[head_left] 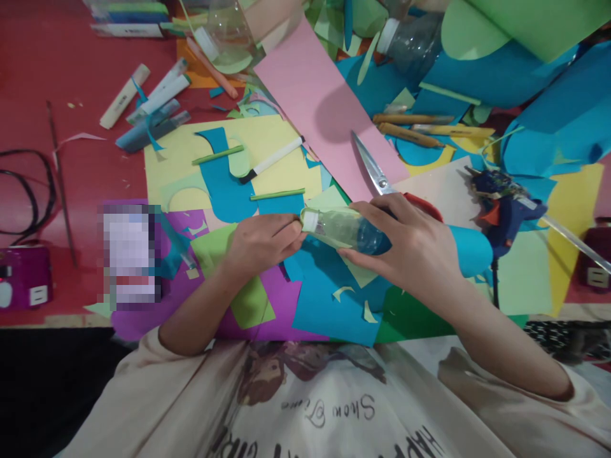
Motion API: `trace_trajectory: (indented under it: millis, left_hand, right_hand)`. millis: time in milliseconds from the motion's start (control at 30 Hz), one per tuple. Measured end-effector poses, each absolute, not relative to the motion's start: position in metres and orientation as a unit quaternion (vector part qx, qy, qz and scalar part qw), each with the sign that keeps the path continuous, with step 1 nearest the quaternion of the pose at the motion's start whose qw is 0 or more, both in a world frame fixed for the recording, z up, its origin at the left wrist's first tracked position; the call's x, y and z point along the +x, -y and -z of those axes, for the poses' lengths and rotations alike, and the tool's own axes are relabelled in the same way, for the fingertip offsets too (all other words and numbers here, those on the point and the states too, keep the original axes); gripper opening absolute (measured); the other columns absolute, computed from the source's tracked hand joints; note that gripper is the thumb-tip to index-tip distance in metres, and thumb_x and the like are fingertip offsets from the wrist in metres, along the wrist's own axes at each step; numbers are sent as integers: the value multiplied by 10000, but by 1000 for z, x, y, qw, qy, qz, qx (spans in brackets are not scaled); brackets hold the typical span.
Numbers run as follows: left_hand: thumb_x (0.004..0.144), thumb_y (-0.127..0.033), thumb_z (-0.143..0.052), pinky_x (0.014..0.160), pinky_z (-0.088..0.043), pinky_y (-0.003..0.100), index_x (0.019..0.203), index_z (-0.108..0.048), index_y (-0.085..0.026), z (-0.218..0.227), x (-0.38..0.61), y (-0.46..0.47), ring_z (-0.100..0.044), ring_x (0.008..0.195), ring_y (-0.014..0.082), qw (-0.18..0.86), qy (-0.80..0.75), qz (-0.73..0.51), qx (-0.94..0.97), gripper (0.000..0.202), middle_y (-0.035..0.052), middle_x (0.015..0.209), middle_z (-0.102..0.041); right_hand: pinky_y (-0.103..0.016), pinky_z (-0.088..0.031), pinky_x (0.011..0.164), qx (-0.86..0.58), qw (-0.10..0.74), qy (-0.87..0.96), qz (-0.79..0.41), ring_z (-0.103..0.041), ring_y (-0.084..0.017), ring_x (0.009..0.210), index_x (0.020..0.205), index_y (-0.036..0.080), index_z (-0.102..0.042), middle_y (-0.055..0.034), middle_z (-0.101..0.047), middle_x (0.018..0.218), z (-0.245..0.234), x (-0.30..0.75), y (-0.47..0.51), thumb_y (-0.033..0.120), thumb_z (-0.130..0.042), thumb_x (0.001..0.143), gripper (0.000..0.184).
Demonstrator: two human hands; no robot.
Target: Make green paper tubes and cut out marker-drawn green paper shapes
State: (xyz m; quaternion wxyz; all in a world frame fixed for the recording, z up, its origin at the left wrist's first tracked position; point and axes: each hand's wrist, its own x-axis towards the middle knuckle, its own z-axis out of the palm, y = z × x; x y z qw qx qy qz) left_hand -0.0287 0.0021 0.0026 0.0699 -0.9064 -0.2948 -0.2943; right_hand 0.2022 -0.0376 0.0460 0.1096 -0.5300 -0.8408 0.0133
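Note:
A small clear plastic bottle (pixel 338 227) with a white cap (pixel 310 221) lies sideways in my right hand (pixel 413 242), whose thumb and fingers wrap its base. My left hand (pixel 260 245) is closed in a pinch at the cap end. A thin pale green strip (pixel 305 210) curves round the cap and runs to those fingertips. Just beyond my right hand lie scissors (pixel 375 172), blades apart from the bottle and red handles partly hidden by the hand. Blue paper (pixel 329 299) and green pieces lie beneath both hands.
A glue gun (pixel 506 213) lies at the right, a phone (pixel 131 254) at the left. Several markers (pixel 157 98) and a black-capped pen (pixel 274 159) are scattered about. Larger bottles (pixel 413 44) stand or lie at the back among coloured paper. A pink sheet (pixel 329 102) crosses the middle.

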Motion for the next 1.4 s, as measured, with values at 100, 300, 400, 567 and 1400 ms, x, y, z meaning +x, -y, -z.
trace_trajectory:
  millis: [100,300,400,567,1400]
  left_hand:
    - [923,-190,-418,453,-360,242,684,-561,-181,-4,-28,-2,-599,510,101,75,296,293,-906,279,-4,602,-670]
    - [888,-166,-416,450,-330,251,638,-523,-201,-2,-29,-3,-546,476,105,79,297,287,-907,274,-19,579,-642]
    - [868,-155,-436,458,-331,249,626,-507,-204,-1,-29,-4,-528,472,105,80,291,295,-907,257,-23,570,-626]
    - [837,-126,-463,479,-340,246,642,-503,-207,-2,-30,-3,-519,489,111,84,279,305,-907,214,-23,568,-610]
    - [913,-260,-543,529,-487,236,744,-651,-181,10,-29,-2,-674,596,144,-43,344,316,-883,216,19,656,-713]
  right_hand:
    - [-292,-461,553,-534,105,839,-19,-611,-208,773,1090,155,-626,-120,-638,957,-46,202,38,539,-517,889,446]
    - [-294,-458,558,-536,106,838,-18,-608,-211,763,1089,148,-625,-126,-638,953,-45,200,38,522,-526,887,437]
    - [-300,-469,577,-533,103,840,-13,-607,-215,773,1079,151,-632,-122,-641,943,-45,200,38,515,-523,889,425]
    - [-303,-471,583,-526,107,843,-1,-603,-213,762,1072,139,-636,-114,-643,920,-46,199,38,480,-544,883,401]
    - [-285,-455,556,-561,104,820,-39,-613,-196,752,1144,172,-621,-113,-635,986,-46,204,39,556,-519,879,478]
